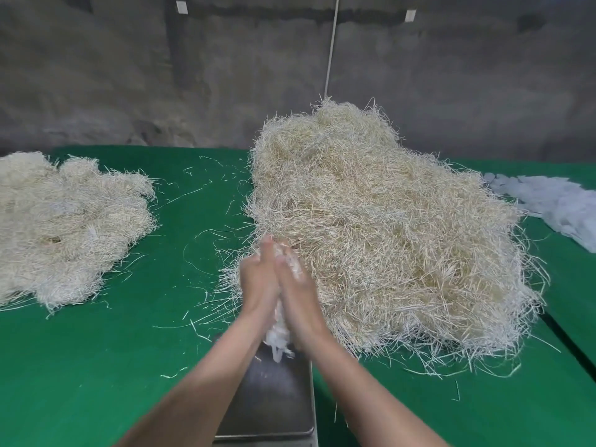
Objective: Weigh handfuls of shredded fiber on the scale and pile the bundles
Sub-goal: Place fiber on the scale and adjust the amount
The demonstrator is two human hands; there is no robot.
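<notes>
The left grip (258, 282) and right grip (301, 293) press flat against each other with fingers straight, squeezing a pale, whitish wad of shredded fiber (279, 338). Its frayed end hangs out below the palms, above the steel scale pan (274, 395) at 6 o'clock. On the green counter (145, 366) a bristly straw-coloured heap (387, 237) lies at 2 o'clock and the pile of bundles (64, 227) at 9 o'clock.
</notes>
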